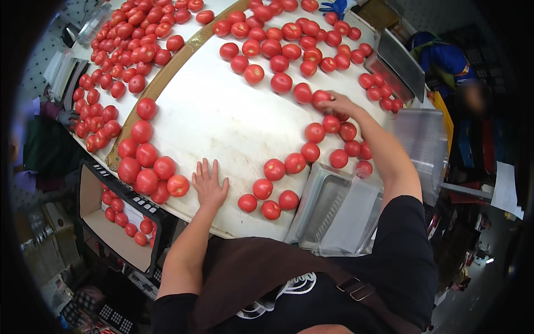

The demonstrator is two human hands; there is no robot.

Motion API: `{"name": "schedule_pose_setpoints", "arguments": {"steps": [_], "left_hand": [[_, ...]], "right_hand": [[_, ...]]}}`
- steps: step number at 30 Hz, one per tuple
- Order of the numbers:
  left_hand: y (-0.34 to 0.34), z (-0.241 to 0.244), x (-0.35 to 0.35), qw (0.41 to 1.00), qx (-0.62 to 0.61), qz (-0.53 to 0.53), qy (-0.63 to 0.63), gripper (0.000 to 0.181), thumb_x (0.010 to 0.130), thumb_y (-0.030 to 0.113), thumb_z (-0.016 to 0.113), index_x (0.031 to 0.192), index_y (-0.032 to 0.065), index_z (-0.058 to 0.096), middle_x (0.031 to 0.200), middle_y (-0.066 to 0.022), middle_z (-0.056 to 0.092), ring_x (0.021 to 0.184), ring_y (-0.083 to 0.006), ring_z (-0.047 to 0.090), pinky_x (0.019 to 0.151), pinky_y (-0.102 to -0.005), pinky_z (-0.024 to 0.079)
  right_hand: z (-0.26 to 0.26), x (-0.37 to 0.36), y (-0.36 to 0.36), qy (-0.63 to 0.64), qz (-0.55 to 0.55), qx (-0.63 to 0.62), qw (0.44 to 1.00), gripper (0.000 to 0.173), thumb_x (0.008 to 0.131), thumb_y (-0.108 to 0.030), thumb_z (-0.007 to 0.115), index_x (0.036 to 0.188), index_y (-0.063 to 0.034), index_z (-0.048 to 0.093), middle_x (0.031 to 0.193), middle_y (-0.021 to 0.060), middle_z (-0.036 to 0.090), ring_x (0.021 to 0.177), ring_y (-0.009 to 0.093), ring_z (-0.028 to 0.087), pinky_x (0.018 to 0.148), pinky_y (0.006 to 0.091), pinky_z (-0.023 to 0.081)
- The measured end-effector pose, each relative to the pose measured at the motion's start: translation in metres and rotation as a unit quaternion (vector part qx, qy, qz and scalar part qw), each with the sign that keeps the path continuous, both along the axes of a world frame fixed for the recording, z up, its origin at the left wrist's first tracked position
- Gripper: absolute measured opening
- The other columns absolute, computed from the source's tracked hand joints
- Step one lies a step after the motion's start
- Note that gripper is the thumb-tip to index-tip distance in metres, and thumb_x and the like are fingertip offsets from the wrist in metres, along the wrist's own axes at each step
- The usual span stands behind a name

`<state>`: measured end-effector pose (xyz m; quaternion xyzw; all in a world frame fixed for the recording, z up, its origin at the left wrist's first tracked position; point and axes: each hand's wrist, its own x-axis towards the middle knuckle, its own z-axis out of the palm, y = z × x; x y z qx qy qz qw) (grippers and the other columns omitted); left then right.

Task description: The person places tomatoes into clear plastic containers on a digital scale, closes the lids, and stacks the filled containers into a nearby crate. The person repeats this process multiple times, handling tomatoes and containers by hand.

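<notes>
My left hand (210, 185) rests palm down on the white tabletop (200, 100), its fingers spread and holding nothing. Just left of it, a cluster of red tomatoes (147, 180) sits along the near edge. My right hand (340, 105) reaches to the right side of the table, its fingers curled on a tomato (321, 98). Another tomato lies partly hidden under that palm. From there a loose line of tomatoes (295, 163) runs toward me, ending in a small group (271, 209). Many more tomatoes (292, 51) spread over the far part.
A brown divider strip (167, 71) separates a tomato pile (129, 46) on the left. Clear plastic containers (321, 208) stand at the right front, others (417, 146) beyond my forearm. A black crate (121, 244) holds tomatoes. One gloved co-worker's hand (66, 118) is left; another person (446, 62) right.
</notes>
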<state>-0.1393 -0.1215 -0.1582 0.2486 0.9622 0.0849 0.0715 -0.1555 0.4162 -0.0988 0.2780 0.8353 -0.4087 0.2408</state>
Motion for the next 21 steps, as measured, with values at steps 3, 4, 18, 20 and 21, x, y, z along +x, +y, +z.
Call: {"name": "schedule_pose_setpoints", "arguments": {"steps": [3, 4, 18, 20, 21], "left_hand": [[-0.001, -0.002, 0.0, 1.0, 0.011, -0.004, 0.012, 0.07, 0.086, 0.042, 0.059, 0.148, 0.015, 0.039, 0.156, -0.0168, 0.022, 0.145, -0.0369, 0.018, 0.114, -0.0591, 0.017], [-0.001, -0.003, 0.0, 1.0, 0.015, -0.004, 0.016, 0.071, 0.086, 0.04, 0.06, 0.148, 0.0147, 0.039, 0.156, -0.0171, 0.023, 0.145, -0.0372, 0.018, 0.113, -0.0588, 0.017], [-0.004, -0.005, 0.002, 1.0, 0.025, -0.002, 0.005, 0.071, 0.086, 0.04, 0.06, 0.149, 0.0159, 0.038, 0.157, -0.0168, 0.023, 0.145, -0.0367, 0.018, 0.113, -0.0587, 0.016], [-0.004, -0.004, 0.0, 1.0, 0.028, -0.008, 0.006, 0.071, 0.086, 0.04, 0.06, 0.149, 0.0162, 0.038, 0.156, -0.0168, 0.024, 0.145, -0.0369, 0.018, 0.113, -0.0589, 0.017], [-0.003, -0.004, 0.0, 0.999, 0.03, -0.01, 0.008, 0.071, 0.086, 0.04, 0.06, 0.149, 0.0163, 0.038, 0.156, -0.0167, 0.024, 0.145, -0.0371, 0.019, 0.113, -0.059, 0.017]], "right_hand": [[0.018, -0.012, -0.045, -0.014, 0.046, -0.001, 0.999, 0.081, 0.073, -0.054, 0.076, 0.139, -0.0135, 0.05, 0.126, 0.0127, 0.061, 0.113, 0.023, 0.058, 0.096, 0.0346, 0.047], [0.016, -0.012, -0.056, -0.029, 0.058, -0.012, 0.998, 0.079, 0.074, -0.054, 0.075, 0.138, -0.0132, 0.05, 0.125, 0.0127, 0.061, 0.114, 0.024, 0.058, 0.097, 0.0348, 0.046], [-0.008, 0.025, -0.197, -0.05, 0.295, -0.102, 0.949, 0.091, 0.082, -0.055, 0.066, 0.148, -0.0042, 0.03, 0.134, 0.0279, 0.052, 0.122, 0.039, 0.054, 0.102, 0.0413, 0.044], [0.005, 0.031, -0.207, -0.055, 0.337, -0.075, 0.937, 0.089, 0.082, -0.054, 0.067, 0.149, -0.0074, 0.031, 0.133, 0.0255, 0.054, 0.121, 0.038, 0.055, 0.102, 0.042, 0.044], [0.016, 0.028, -0.211, -0.053, 0.386, -0.042, 0.92, 0.084, 0.082, -0.053, 0.067, 0.145, -0.0082, 0.037, 0.129, 0.0239, 0.057, 0.118, 0.037, 0.057, 0.1, 0.042, 0.045]]}}
